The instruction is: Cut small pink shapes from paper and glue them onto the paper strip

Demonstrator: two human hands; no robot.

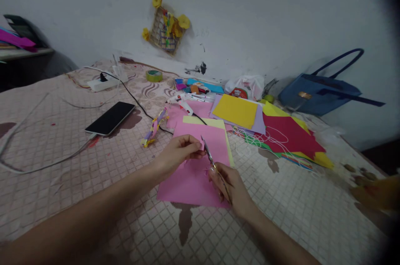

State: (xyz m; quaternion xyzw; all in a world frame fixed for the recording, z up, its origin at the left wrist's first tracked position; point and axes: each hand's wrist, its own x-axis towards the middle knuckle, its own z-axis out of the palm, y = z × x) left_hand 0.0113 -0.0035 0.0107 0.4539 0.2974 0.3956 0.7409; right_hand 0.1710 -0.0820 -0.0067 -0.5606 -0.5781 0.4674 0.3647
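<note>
Between its fingertips, my left hand (184,148) pinches a small pink paper piece (201,144). My right hand (229,183) is closed around a pair of scissors (208,154), whose blades point up and away, right beside the small piece. Both hands are above a large pink sheet (190,186) that lies on a pale yellow sheet (230,154). A few tiny pink scraps lie near the fingers of my right hand. Left of the sheets is a braided purple, pink and yellow paper strip (154,127).
A glue gun (184,105) with a black cord lies behind the sheets. To the left are a phone (111,118) and a power strip (103,83). At the right are yellow paper (236,111), red paper (287,133), white string (250,136) and a blue bag (321,92).
</note>
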